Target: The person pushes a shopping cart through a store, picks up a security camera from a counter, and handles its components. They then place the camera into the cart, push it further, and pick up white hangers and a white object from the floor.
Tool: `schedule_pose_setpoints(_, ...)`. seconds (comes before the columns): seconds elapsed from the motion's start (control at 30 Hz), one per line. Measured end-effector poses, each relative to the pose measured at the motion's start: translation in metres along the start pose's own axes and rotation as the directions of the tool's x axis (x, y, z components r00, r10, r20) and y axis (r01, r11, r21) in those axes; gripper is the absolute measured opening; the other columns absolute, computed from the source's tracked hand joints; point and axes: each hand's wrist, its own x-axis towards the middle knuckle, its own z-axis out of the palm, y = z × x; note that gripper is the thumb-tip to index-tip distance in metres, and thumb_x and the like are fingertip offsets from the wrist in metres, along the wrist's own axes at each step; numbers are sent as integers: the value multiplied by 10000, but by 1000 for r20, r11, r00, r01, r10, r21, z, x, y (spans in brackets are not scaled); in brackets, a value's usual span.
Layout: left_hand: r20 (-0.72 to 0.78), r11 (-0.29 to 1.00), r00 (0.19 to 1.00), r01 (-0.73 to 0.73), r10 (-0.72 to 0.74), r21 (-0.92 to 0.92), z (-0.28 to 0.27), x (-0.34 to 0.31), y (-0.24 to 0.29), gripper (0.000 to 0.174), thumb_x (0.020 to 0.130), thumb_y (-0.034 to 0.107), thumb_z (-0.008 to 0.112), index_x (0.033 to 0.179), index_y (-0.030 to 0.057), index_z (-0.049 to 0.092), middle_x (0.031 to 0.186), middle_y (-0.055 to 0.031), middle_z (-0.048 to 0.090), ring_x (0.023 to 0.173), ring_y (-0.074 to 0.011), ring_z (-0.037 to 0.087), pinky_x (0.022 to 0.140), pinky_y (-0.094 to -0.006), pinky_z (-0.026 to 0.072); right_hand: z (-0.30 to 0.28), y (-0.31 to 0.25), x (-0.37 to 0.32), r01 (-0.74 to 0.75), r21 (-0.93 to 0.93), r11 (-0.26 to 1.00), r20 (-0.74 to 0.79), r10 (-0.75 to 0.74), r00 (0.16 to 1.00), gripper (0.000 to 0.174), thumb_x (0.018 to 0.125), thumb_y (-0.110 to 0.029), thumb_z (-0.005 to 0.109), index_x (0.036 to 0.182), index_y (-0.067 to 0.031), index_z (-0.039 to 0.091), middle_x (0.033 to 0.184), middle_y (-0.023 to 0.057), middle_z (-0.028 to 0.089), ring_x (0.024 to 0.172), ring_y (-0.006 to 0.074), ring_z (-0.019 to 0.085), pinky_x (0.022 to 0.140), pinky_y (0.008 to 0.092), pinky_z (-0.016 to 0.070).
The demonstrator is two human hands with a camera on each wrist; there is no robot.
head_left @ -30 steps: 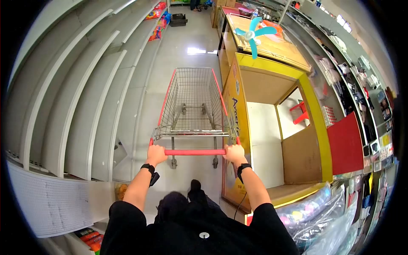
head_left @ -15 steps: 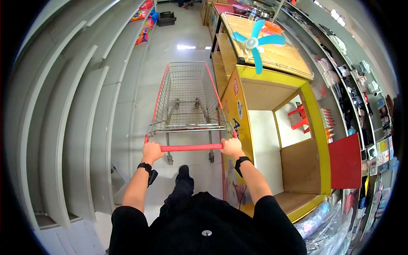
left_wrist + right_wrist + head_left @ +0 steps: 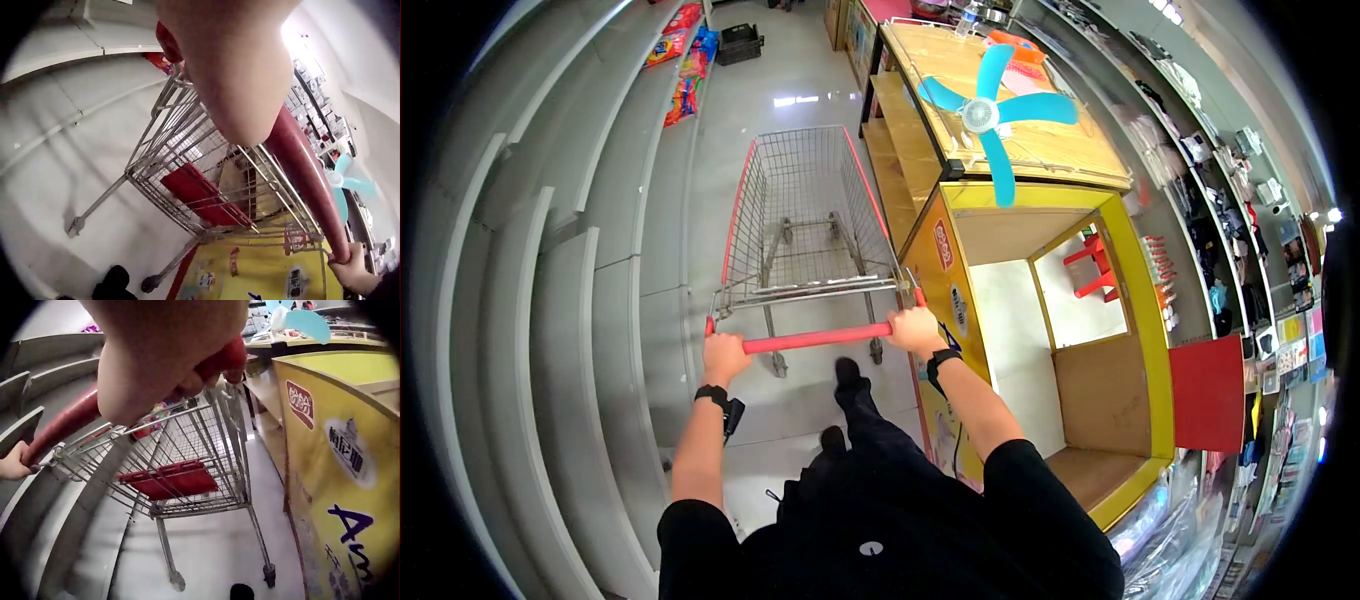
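Observation:
A wire shopping cart (image 3: 750,228) with red side rails stands in the aisle ahead of me. Its red handlebar (image 3: 820,338) runs across in front of my body. My left hand (image 3: 725,358) grips the bar's left end, and my right hand (image 3: 916,330) grips the right end, fingers curled over it in the right wrist view. Both wrist views show a red panel (image 3: 169,480) on the basket's near side. No goods show in the basket in the head view.
Bare grey shelves (image 3: 615,330) line the left side. Close on the right is a yellow display stand (image 3: 945,250), with a wooden table (image 3: 1040,140) and blue fan (image 3: 980,115) beyond it. A black crate (image 3: 739,44) sits on the floor farther along, near bagged goods (image 3: 690,75).
The cart has shifted leftward in the head view and its handlebar now slants. The fan and yellow stand appear nearer as I step forward. Both hands keep their grip.

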Motion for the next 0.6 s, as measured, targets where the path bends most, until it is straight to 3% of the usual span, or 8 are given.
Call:
schedule_pose_setpoints(0.23,3,998,998,62,-62,6,-14,108,-16,175,657,257,640,689,95,698,635,-137,644,610,-319,643,631,-412,523,-8,50,115,32,28,999,-34,-31,999,272,706,-375,636,762,-109,635,623,112,644,591,297,650,588,406,525)
schedule_pose_setpoints(0.27,-3,998,998,56,-56,15,-17,125,-20,175,659,256,638,690,95,698,638,-137,645,611,-319,642,630,-412,523,-15,56,130,6,31,1000,102,-9,995,238,719,-323,626,794,-100,661,741,104,681,704,287,668,667,405,529)
schedule_pose_setpoints(0.6,1,999,999,36,-37,26,-23,250,-63,164,676,249,626,705,104,697,669,-130,655,616,-307,644,626,-407,522,-30,93,255,8,48,999,80,-12,997,220,737,-301,608,808,-95,637,716,108,676,666,291,666,632,410,531)
